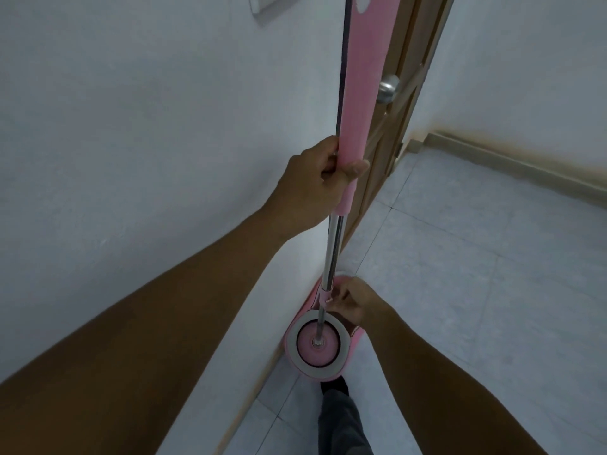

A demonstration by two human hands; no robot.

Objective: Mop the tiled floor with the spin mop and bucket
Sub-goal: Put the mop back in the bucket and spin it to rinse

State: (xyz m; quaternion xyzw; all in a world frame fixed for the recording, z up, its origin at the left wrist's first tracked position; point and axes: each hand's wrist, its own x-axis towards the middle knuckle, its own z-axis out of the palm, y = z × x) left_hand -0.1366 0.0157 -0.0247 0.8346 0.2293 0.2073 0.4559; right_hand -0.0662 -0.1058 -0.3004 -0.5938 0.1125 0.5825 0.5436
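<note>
The spin mop stands upright in the pink bucket [353, 348], which sits on the tiled floor against the white wall. Its round pink mop head [308, 348] rests inside the bucket's white-rimmed spinner. My left hand [315, 178] grips the pink foam handle [364, 87] at its lower end, above the steel shaft [333, 247]. Lower down, my right hand [353, 303] pinches the pink joint on the shaft just above the bucket.
A wooden door [404, 103] with a metal knob [387, 88] stands right behind the mop. A thin dark cord [343, 60] hangs beside the handle. Pale floor tiles [476, 290] spread to the right up to a skirting board [512, 162]. My leg [341, 418] is below the bucket.
</note>
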